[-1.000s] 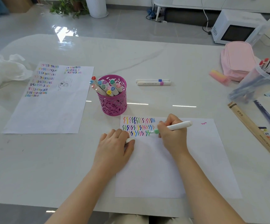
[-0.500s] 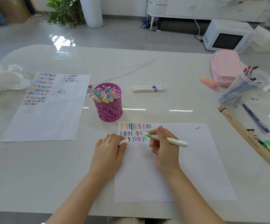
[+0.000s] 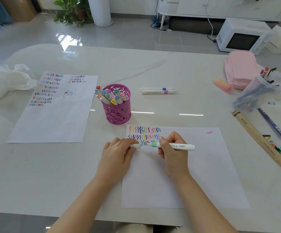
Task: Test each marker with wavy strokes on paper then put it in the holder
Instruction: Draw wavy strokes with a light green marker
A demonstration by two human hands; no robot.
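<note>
Holder (image 3: 118,113) stands far-left of the paper (image 3: 195,179), already full of tested markers. My left hand (image 3: 116,155) rests at the paper's left edge and pinches the white cap (image 3: 134,145). Two more markers (image 3: 157,90) lie on the table far of the stroke rows (image 3: 144,133), prob. untested. Right hand (image 3: 171,158) grips the green marker (image 3: 184,146) mid-barrel. Change vs 1 s ago: the tip was down on row 3. Now it's off the paper, swung level, pointing left, just short of the cap. I read the stroke as done; recap next, then into the holder.
</note>
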